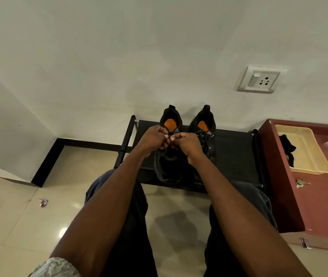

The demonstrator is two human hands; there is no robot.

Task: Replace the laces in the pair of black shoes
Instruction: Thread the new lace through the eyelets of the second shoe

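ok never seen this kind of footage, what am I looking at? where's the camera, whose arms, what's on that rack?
There is no machine here. A person wears one wide-angle camera on the head, so this single view looks forward and down along their own bare arms.

The left hand and right hand meet over the left black shoe with an orange insole. Their fingers are curled as if pinching its black lace, though the lace itself is too dark to make out. The matching right black shoe stands beside it, untouched, with its laces in place.

Both shoes sit on a low black fabric shoe rack against the wall. To the right, a reddish-brown wooden cabinet carries a beige plastic tray holding a black item, and a bunch of keys.
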